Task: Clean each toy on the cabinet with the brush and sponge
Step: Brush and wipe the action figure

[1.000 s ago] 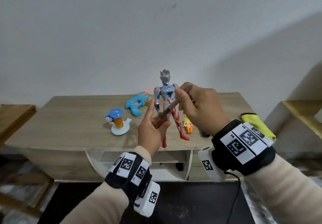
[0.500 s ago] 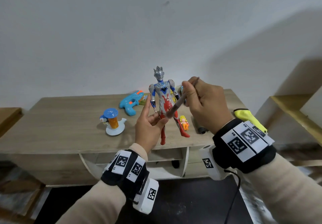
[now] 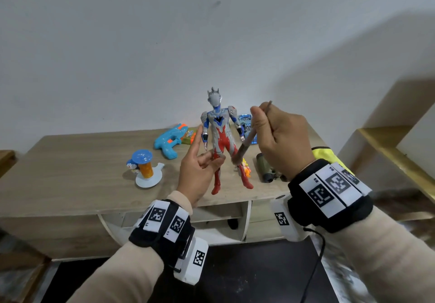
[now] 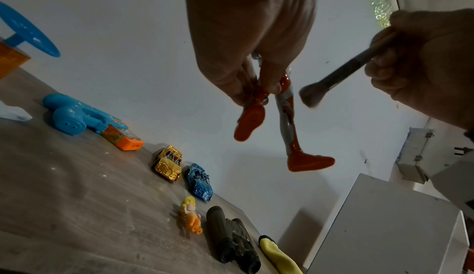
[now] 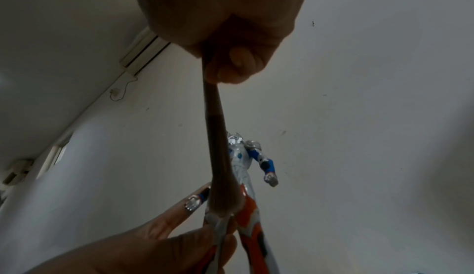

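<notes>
A silver, blue and red hero figure stands upright in the air above the wooden cabinet. My left hand pinches its right leg at the thigh, index finger raised. My right hand grips a slim brown brush, whose bristle tip sits beside the figure's other thigh. In the right wrist view the brush runs down in front of the figure. A yellow sponge lies at the cabinet's right end.
On the cabinet lie a blue water gun, a blue-capped orange toy on a white base, a gold car, a blue car, a small orange doll and dark binoculars. A wooden step stands at right.
Both hands have lifted the figure and brush slightly. The brush tip has slid from the figure's torso down to its thigh. The left hand keeps its pinch on the leg.
</notes>
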